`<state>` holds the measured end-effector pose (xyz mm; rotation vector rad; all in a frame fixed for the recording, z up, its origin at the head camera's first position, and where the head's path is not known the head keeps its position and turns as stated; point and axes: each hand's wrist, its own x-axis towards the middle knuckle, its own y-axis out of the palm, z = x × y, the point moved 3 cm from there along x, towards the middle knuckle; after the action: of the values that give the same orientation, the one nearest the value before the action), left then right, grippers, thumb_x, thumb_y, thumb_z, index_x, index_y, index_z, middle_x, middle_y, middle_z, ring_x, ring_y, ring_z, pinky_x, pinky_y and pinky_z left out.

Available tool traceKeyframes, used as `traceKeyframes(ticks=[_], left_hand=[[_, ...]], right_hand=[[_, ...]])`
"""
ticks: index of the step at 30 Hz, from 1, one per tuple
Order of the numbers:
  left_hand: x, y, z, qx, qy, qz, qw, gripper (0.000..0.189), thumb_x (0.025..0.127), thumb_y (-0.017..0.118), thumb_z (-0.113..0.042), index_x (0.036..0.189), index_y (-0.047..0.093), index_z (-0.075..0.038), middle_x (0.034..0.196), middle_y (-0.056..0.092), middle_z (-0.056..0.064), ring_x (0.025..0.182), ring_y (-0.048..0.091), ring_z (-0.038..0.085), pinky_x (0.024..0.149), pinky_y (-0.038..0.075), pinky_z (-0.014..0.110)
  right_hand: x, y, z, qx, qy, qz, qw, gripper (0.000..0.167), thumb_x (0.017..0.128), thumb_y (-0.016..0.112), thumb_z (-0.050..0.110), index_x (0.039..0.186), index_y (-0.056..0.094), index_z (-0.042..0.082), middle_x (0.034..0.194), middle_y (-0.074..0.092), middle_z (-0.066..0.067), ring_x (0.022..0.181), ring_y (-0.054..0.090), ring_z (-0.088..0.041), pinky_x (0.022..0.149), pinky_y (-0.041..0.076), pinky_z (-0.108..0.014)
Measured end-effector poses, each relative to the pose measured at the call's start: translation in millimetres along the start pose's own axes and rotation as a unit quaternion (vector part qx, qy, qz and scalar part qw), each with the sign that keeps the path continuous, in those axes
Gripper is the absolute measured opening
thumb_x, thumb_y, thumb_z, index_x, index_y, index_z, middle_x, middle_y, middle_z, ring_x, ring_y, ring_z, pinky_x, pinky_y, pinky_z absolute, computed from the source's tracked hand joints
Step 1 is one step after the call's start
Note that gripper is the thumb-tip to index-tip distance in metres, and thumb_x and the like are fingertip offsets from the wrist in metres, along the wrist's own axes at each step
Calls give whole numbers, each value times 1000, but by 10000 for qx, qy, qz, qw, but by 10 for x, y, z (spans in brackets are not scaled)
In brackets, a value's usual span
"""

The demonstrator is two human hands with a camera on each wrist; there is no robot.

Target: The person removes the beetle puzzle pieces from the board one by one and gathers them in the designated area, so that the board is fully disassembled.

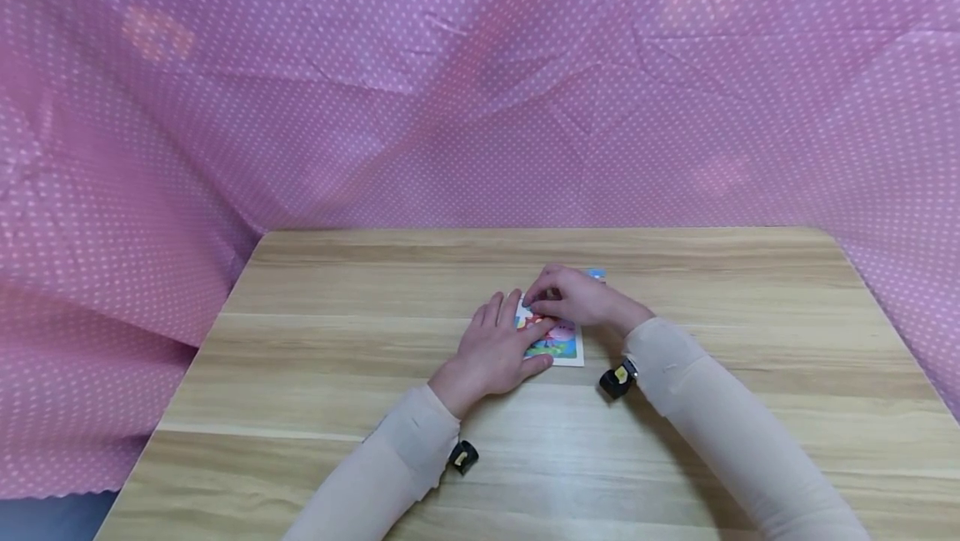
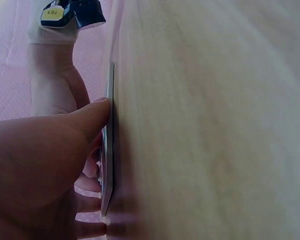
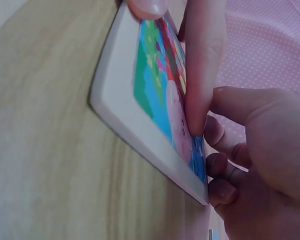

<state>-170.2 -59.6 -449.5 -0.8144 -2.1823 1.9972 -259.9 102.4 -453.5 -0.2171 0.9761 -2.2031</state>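
A flat board (image 1: pixel 570 360) with a white border and a bright cartoon picture lies on the table; its picture (image 3: pixel 177 117) shows in the right wrist view. It looks like a jigsaw puzzle, with a bare white patch at its upper left. My left hand (image 1: pixel 491 353) rests across its left side, fingers spread, thumb (image 2: pixel 97 112) on the near border. Over the board's far part, my right hand (image 1: pixel 577 295) has curled fingers and pinches a small bluish puzzle piece (image 1: pixel 527 303) at the upper left. That piece is mostly covered by the fingertips.
Beyond the right hand lies a small blue printed thing (image 1: pixel 597 274), partly hidden by the hand. The wooden table (image 1: pixel 337 358) spreads out on all sides. A pink dotted cloth (image 1: pixel 480 107) hangs behind it and at both sides.
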Motion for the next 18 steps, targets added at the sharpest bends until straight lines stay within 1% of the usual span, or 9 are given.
traceKeyframes(ticks=[4,10,14,18], left_hand=[[5,8,8,9,-32,43,10000,63,110,46,-64,168,32,-47,182,9,18,168,12,45,135,18,60],[8,6,-2,11,-56,73,10000,62,110,44,-65,168,31,-48,183,8,16,168,12,44,135,18,60],[8,5,-3,44,-96,87,9999,62,109,45,-66,168,32,-49,183,9,16,168,12,44,135,18,60],[6,7,-2,70,-115,105,9999,62,109,44,-67,168,31,-50,183,9,16,168,12,44,135,18,60]], right_hand=[[3,-2,14,40,-20,45,10000,19,109,65,15,120,80,14,121,66,-7,106,61,-18,98,51,-39],[-9,-10,29,170,117,37,9998,18,109,63,14,119,78,15,122,68,-6,105,61,-19,95,51,-37],[-17,-10,32,374,211,13,9991,18,109,62,14,120,77,16,117,73,-3,102,63,-18,93,51,-35],[-22,-6,13,520,254,-93,9983,20,109,63,12,123,76,13,115,76,-3,102,66,-17,94,53,-36]])
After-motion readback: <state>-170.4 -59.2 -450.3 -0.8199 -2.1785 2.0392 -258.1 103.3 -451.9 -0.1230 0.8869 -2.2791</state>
